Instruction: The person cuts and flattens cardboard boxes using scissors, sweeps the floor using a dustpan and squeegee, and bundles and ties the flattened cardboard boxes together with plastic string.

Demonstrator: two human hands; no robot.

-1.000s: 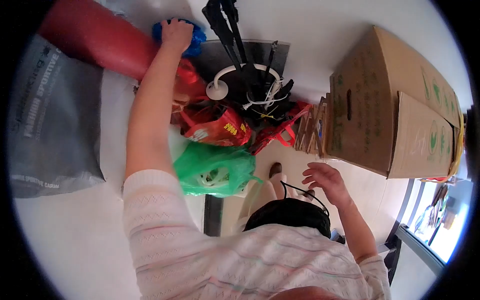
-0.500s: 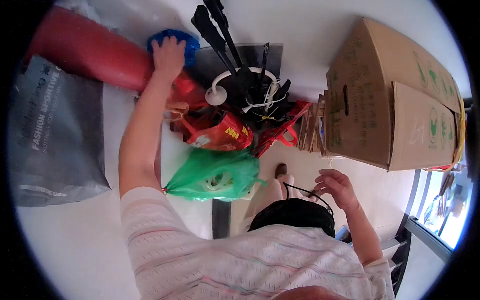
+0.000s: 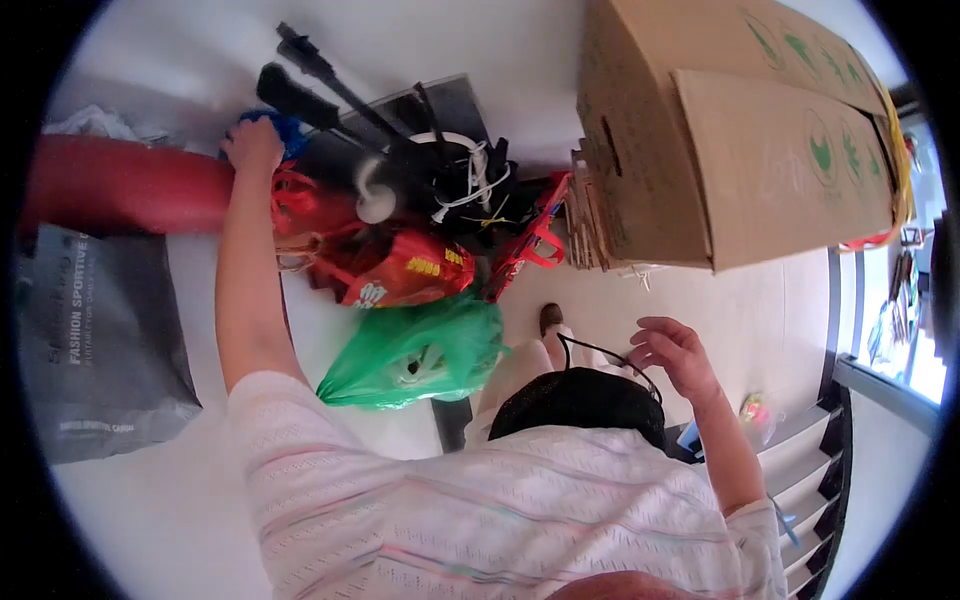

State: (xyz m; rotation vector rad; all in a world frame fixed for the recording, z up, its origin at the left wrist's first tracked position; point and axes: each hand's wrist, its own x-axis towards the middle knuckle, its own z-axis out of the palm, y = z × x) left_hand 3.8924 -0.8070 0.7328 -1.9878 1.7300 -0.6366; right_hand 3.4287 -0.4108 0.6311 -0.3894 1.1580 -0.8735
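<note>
At the upper left, my left hand (image 3: 254, 146) rests on a crumpled blue plastic item (image 3: 292, 133), its fingers bent over the near side. The blue item lies at the end of a long red roll (image 3: 135, 187), beside black rods (image 3: 325, 85). My right hand (image 3: 668, 350) is raised with curled, parted fingers and nothing in it, near the cord of a black bag (image 3: 580, 405) at my waist. Below my left forearm sit red bags (image 3: 410, 268) and a green plastic bag (image 3: 425, 350). A white lamp-like piece (image 3: 376, 203) stands by the rods.
A large cardboard box (image 3: 790, 165) fills the upper right, above stacked flat pieces (image 3: 588, 215). A grey printed bag (image 3: 115, 340) lies at the left. Stair-like steps (image 3: 805, 490) are at the lower right. A dark grey panel (image 3: 455, 105) leans behind the rods.
The view has shifted, so the box appears larger and higher. My left hand stays at the blue item, with both now further left in view. My right hand remains raised.
</note>
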